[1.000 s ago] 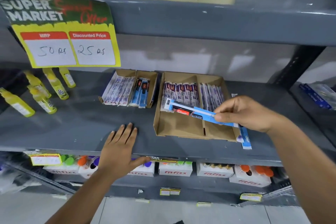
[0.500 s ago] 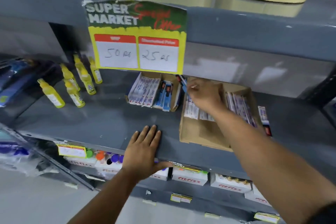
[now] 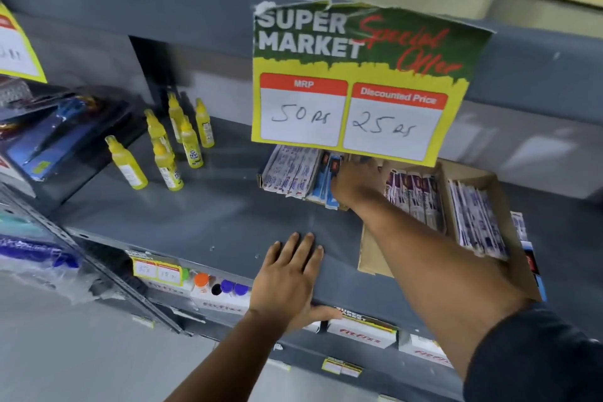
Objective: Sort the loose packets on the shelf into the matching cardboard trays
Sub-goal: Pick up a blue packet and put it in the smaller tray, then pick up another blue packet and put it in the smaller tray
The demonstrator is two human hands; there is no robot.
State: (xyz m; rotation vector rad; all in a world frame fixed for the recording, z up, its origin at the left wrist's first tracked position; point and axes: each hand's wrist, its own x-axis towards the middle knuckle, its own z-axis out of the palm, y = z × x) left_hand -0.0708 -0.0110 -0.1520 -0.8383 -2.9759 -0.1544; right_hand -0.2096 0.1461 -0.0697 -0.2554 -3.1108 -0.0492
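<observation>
Packets: slim blue-backed loose packets (image 3: 326, 183) stand in the right compartment of the small brown cardboard tray (image 3: 261, 180) at the far middle of the grey metal shelf (image 3: 212, 219); white-and-purple packets (image 3: 288, 171) fill its left compartment. Tray's far edge is hidden behind the hanging yellow-green "Super Market" price sign (image 3: 355, 81). Right hand (image 3: 357, 181) is at the blue packets, fingers curled toward them; fingertips are blurred and partly under the sign, so can't tell whether it grips a packet or only touches. Left hand (image 3: 288, 277) lies flat on the shelf's near edge, fingers spread, thumb hooked under the lip, holding nothing. Larger brown cardboard tray (image 3: 368, 251) sits right of the small one, two rows of packets inside; the right forearm covers its near part. One loose blue-edged packet (image 3: 532, 258) lies just right of that tray, mostly cut by its wall. Yellow squeeze bottles (image 3: 169, 147) stand far left, print blurred.
</observation>
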